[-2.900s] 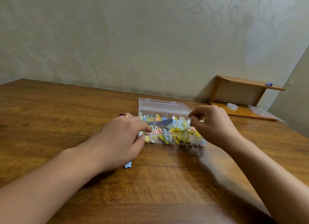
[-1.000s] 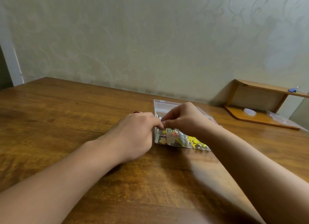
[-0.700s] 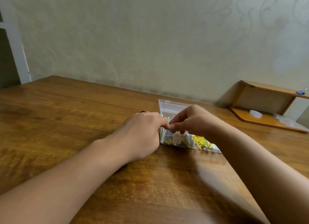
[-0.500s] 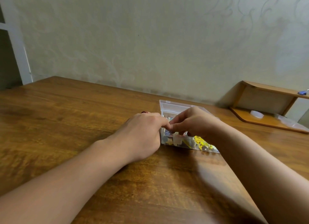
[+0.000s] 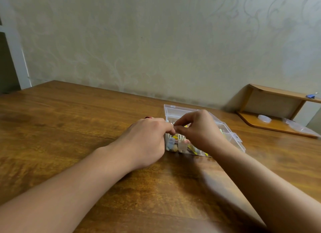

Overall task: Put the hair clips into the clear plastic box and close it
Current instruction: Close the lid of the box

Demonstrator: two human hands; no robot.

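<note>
Right hand (image 5: 199,130) has lifted over box (image 5: 232,137).

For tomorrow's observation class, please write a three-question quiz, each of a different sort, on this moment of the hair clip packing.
1. True or false: the clear plastic box stands on the wooden table.
2. Where do the left hand and right hand meet? A) at the box's near left corner B) over the corner shelf C) at the table's near edge
3. Fill in: the hair clips lie ___ the box.

Key: 1 true; 2 A; 3 inside.
</note>
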